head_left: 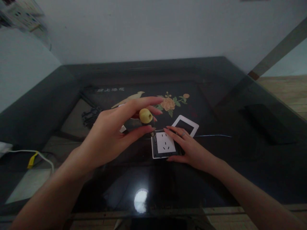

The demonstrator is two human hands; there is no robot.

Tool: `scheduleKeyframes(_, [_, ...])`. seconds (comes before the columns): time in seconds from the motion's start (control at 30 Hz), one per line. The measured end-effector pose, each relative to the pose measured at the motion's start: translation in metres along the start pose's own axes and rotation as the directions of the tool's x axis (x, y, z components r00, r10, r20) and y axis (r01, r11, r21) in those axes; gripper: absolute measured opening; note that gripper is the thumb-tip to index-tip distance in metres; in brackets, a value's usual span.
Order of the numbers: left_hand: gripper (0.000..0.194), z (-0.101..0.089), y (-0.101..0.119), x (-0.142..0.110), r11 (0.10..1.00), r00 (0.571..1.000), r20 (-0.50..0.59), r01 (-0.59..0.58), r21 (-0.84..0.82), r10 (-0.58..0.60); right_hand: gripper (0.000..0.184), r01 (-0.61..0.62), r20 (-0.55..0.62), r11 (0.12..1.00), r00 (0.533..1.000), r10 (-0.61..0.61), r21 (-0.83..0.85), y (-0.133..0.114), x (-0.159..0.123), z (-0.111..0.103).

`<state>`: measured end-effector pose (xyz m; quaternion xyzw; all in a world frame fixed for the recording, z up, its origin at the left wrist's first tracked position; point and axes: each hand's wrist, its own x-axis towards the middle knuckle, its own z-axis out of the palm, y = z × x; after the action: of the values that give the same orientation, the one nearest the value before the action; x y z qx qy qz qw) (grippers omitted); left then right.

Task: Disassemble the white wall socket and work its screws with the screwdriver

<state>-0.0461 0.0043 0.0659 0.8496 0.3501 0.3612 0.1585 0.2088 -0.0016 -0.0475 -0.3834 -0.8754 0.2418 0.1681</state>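
My left hand [115, 132] grips a screwdriver [146, 118] with a yellow and black handle, held upright. Its tip rests at the upper left corner of a white wall socket [165, 142]. The socket lies flat on the dark glass table [216, 179]. My right hand [185, 145] lies on the socket's right side, fingers stretched flat and pressing it down. A white cover frame [185, 125] lies on the table just behind the socket and my right hand.
Under the glass is a painted panel with a bird and flowers [169, 103]. A white cable with a yellow tag [32, 158] runs at the left edge. A dark flat object [266, 123] lies at the right. A small white piece [122, 128] peeks out behind my left hand.
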Motion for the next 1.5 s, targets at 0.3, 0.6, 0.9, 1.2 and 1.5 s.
scheduleKeyframes(0.3, [0.056, 0.006, 0.003, 0.003, 1.0, 1.0, 0.027, -0.008, 0.022, 0.007, 0.093, 0.016, -0.004, 1.0, 1.0, -0.016, -0.013, 0.001, 0.0, 0.001])
scheduleKeyframes(0.6, [0.041, 0.014, -0.007, 0.0, 0.993, 0.99, -0.143, -0.03, -0.111, 0.014, 0.091, -0.003, 0.007, 1.0, 1.0, 0.003, -0.018, 0.0, 0.0, 0.0])
scheduleKeyframes(0.9, [0.049, 0.001, 0.005, 0.001, 0.994, 0.996, 0.036, 0.086, -0.069, -0.084, 0.091, 0.008, -0.001, 0.999, 1.0, -0.008, -0.032, 0.0, 0.0, 0.001])
scheduleKeyframes(1.2, [0.022, 0.009, -0.004, 0.004, 0.99, 0.987, -0.139, -0.059, 0.126, 0.076, 0.092, 0.001, 0.018, 1.0, 1.0, 0.0, -0.019, -0.002, -0.001, -0.002])
scheduleKeyframes(1.5, [0.049, -0.001, 0.003, -0.001, 0.997, 0.999, 0.042, 0.03, -0.07, -0.027, 0.092, -0.024, 0.075, 0.998, 0.997, 0.028, -0.051, -0.006, -0.004, -0.006])
